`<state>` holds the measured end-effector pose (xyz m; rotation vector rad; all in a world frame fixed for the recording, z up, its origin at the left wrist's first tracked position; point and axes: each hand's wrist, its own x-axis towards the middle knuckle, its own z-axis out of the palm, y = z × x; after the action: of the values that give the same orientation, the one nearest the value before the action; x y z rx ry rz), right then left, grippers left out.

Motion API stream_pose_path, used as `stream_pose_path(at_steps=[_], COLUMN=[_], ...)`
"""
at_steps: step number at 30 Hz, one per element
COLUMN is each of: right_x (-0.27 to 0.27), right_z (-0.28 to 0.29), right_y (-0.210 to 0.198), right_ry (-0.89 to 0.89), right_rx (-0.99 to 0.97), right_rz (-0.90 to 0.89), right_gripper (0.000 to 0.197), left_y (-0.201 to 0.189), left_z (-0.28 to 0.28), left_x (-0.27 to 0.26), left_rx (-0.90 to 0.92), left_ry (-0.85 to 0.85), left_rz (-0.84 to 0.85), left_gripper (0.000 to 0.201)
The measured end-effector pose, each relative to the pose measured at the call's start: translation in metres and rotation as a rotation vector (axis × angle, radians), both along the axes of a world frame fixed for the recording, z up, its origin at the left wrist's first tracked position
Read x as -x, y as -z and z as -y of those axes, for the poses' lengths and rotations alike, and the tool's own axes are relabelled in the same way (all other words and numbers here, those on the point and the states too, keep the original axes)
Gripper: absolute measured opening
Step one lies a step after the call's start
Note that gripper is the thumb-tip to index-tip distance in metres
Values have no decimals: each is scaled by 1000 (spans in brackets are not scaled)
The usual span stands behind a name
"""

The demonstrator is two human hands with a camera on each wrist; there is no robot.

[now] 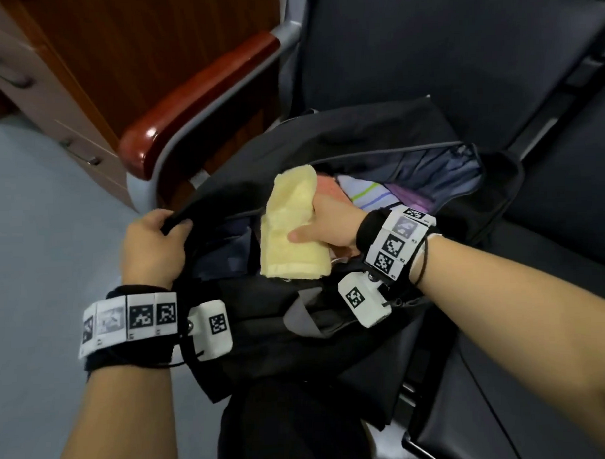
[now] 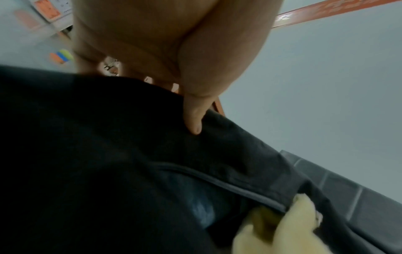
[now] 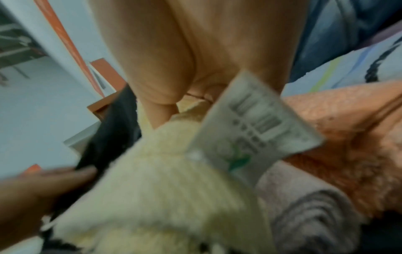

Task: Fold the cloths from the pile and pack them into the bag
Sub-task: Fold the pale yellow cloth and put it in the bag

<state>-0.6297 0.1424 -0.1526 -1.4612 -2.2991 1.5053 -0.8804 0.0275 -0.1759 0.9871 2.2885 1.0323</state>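
Note:
A black bag (image 1: 376,137) lies unzipped on dark seats, its mouth facing me. My right hand (image 1: 323,225) grips a folded pale yellow cloth (image 1: 292,226) upright over the opening; its white label (image 3: 250,127) shows in the right wrist view. My left hand (image 1: 154,241) grips the bag's left edge (image 2: 217,137) and holds it up, thumb on the black fabric. Inside the bag lie an orange cloth (image 3: 348,130), a white cloth with coloured stripes (image 1: 372,192) and a pinkish-grey one (image 3: 304,206).
A chair's red-brown armrest (image 1: 200,99) on a grey frame stands just left of the bag. A wooden cabinet with drawers (image 1: 60,110) is at the far left above grey floor (image 1: 38,255). Dark seat cushions (image 1: 551,220) extend to the right.

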Motion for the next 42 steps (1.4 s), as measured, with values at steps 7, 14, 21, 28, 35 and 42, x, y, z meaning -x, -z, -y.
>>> stream_pose_path(at_steps=[7,14,21,28,35,42], right_x=[28,71,80,84,75,19], right_z=[-2,7,11,20,12,18], right_y=[-10,17,19,44,34,-34], right_ry=[-264,-242,-412,-707,-699,-474], right_rx=[-170,-22,-360,-310,-365,-465], right_rz=[386,145,435,502,589,370], right_gripper=[66,59,98,101,102,54], left_y=[-66,-102,-105,-107,-114,-131], left_z=[6,7,9,11,9,9], left_x=[-12,-25,-32,-32,-39,-64], left_rx=[-437,-481,-483,-476,-475,-249], left_ry=[-87,-54,-13,-15,24,123], left_rz=[-27,-65,-70,-85,-107,-200], left_gripper=[11,7,9,5,6,18])
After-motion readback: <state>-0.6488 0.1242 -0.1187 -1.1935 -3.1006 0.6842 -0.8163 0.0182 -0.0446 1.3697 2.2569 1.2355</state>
